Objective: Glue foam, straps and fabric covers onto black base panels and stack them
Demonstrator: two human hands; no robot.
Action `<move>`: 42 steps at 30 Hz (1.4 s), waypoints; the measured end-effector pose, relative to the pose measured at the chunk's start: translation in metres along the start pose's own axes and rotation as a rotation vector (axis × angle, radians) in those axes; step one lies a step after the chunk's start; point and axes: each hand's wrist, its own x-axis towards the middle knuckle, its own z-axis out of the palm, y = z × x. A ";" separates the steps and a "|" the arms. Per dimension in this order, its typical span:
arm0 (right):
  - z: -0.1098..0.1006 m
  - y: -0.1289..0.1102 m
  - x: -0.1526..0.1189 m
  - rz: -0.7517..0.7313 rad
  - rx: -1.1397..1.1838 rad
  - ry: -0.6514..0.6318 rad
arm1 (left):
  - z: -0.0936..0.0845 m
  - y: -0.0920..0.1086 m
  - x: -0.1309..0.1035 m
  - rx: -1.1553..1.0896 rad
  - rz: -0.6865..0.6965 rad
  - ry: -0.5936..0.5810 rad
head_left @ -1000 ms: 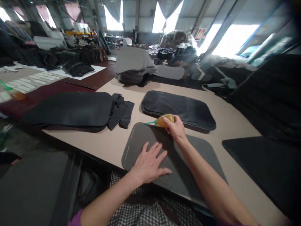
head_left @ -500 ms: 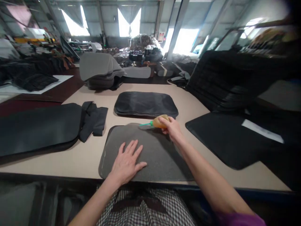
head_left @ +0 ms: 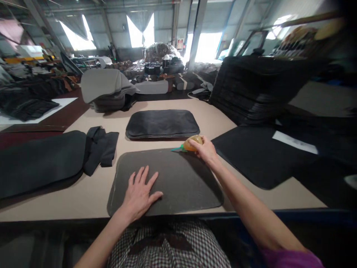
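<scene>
The left hand (head_left: 141,194) lay spread on the grey panel (head_left: 181,182); the right hand (head_left: 206,150) gripped an amber squeeze bottle (head_left: 187,145), its nozzle (head_left: 176,149) having moved rightward along the panel's far edge, leaving more of it traversed.

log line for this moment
left hand: spread on grey rounded rectangular panel; right hand: holding amber teardrop-shaped bottle, green nozzle near panel's far edge

The beige table top (head_left: 76,195) is pretty loaded: gray panel (head_left: 181,182) right by the near edge, black stack (head_left: 163,123) just past it, black panels (head_left: 41,158) on the left with black strips (head_left: 108,150) up against them, gray heap (head_left: 102,85) back left, black sheet (head_left: 251,152) over right.
</scene>
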 end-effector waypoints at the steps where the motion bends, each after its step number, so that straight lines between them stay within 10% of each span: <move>1: -0.007 0.004 0.002 -0.002 -0.026 0.018 | -0.004 -0.002 0.002 0.001 0.003 -0.013; 8: -0.048 0.030 0.020 -0.033 -0.202 0.181 | -0.024 -0.007 0.053 -0.023 0.149 -0.011; 14: -0.075 0.028 0.023 -0.070 -0.326 0.250 | -0.006 0.015 0.089 -0.046 0.371 -0.059; 21: -0.113 0.025 0.016 -0.155 -0.438 0.356 | 0.016 0.013 0.090 -0.007 0.387 -0.014; 27: -0.138 0.036 -0.038 0.039 0.140 0.195 | 0.016 0.015 0.090 -0.007 0.370 -0.003; 34: -0.153 0.065 -0.094 0.178 0.083 0.154 | 0.015 0.017 0.089 0.002 0.366 -0.016; 42: -0.143 0.073 -0.076 0.107 0.128 0.226 | 0.018 0.015 0.090 0.004 0.374 -0.006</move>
